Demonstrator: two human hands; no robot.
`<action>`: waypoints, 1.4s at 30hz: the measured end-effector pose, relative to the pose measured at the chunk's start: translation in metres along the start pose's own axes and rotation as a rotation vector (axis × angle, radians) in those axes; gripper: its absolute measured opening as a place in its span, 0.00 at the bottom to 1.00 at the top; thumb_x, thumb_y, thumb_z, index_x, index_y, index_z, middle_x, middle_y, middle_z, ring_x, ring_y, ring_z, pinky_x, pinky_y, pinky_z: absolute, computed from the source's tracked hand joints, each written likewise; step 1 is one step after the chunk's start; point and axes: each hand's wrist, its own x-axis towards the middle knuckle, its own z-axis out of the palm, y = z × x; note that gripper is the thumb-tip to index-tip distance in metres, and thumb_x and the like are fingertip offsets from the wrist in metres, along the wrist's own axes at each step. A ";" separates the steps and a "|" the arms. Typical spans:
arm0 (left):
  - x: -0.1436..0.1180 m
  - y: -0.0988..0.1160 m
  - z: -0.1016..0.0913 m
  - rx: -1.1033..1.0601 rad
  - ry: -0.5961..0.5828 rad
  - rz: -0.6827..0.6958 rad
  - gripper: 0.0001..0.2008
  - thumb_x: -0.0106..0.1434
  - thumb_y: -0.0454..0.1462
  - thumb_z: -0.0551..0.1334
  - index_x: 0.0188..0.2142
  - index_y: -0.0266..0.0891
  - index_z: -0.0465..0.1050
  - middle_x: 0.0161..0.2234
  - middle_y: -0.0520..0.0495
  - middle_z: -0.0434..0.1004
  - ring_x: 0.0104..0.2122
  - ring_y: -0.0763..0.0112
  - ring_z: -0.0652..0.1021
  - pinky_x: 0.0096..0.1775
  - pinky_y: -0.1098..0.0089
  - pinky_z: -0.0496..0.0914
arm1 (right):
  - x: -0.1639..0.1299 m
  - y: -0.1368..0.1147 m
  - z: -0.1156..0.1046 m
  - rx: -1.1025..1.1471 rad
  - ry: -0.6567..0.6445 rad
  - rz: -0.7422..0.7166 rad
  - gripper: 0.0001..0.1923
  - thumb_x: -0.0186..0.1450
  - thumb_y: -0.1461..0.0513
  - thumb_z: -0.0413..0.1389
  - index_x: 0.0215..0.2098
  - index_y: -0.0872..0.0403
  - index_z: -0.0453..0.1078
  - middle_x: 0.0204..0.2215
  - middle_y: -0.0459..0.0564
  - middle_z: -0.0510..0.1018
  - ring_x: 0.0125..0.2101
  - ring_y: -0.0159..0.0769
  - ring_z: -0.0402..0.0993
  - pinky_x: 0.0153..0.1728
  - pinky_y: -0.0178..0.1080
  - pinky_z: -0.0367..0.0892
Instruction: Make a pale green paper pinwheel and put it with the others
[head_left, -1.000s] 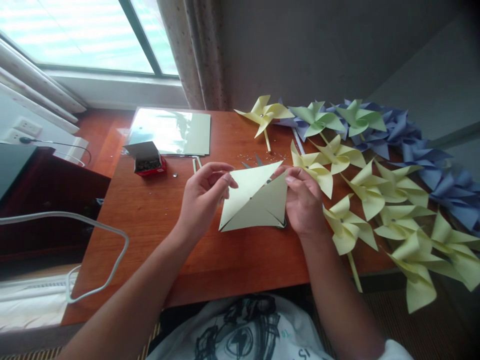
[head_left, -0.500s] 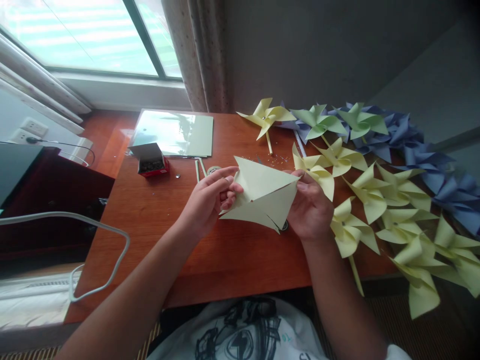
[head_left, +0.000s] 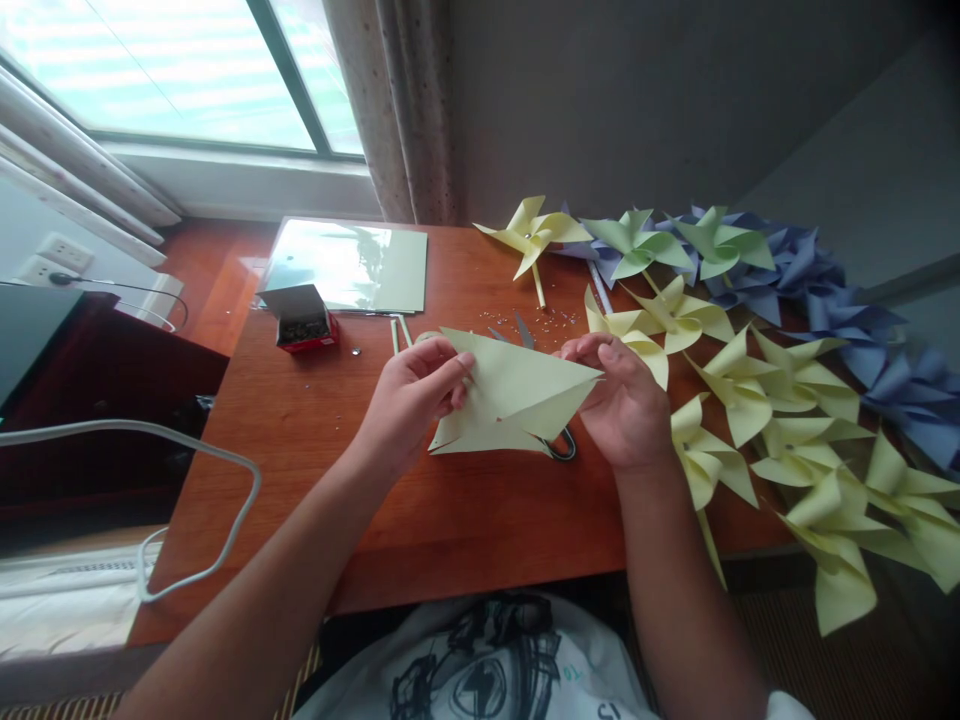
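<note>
A pale yellow paper sheet (head_left: 517,385) with slits cut in from its corners is in the air over the table. My left hand (head_left: 420,400) pinches its left side, thumb on top. By the right corner is my right hand (head_left: 622,400), its fingers curved and apart; the pointed tip reaches in front of them, and I cannot tell whether it touches. Beneath the paper lies a pair of scissors (head_left: 562,446), with only the blade tips and part of the dark handle showing.
Finished yellow pinwheels (head_left: 731,385), green pinwheels (head_left: 634,240) and blue pinwheels (head_left: 802,265) crowd the right side. On the left stand a small red box (head_left: 307,335) of dark bits and paper sheets in a clear sleeve (head_left: 345,265). Two paper sticks (head_left: 395,335) lie behind my left hand.
My left hand has shifted its hold, bringing its thumb onto the paper's face. The sheet has turned and flattened a little. My right hand's fingers have loosened from the right corner.
</note>
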 end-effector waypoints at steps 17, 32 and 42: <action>-0.003 -0.005 -0.003 0.668 -0.084 0.294 0.07 0.62 0.37 0.64 0.29 0.38 0.71 0.24 0.54 0.65 0.22 0.78 0.63 0.23 0.75 0.56 | -0.003 0.014 0.001 -0.417 -0.022 0.117 0.06 0.66 0.57 0.62 0.37 0.50 0.75 0.33 0.46 0.80 0.36 0.34 0.76 0.36 0.35 0.70; -0.006 -0.012 0.005 0.750 -0.181 0.323 0.06 0.64 0.38 0.61 0.34 0.38 0.76 0.26 0.51 0.73 0.23 0.76 0.65 0.25 0.75 0.60 | -0.010 0.025 0.015 -0.668 -0.142 -0.134 0.03 0.65 0.60 0.63 0.37 0.49 0.76 0.35 0.46 0.81 0.36 0.36 0.78 0.39 0.39 0.74; -0.007 -0.014 0.007 0.637 -0.194 0.274 0.06 0.64 0.38 0.63 0.33 0.37 0.76 0.25 0.52 0.72 0.23 0.76 0.64 0.25 0.75 0.59 | -0.011 0.023 0.017 -0.684 -0.169 -0.227 0.03 0.66 0.63 0.62 0.37 0.48 0.77 0.35 0.45 0.79 0.36 0.35 0.76 0.37 0.39 0.72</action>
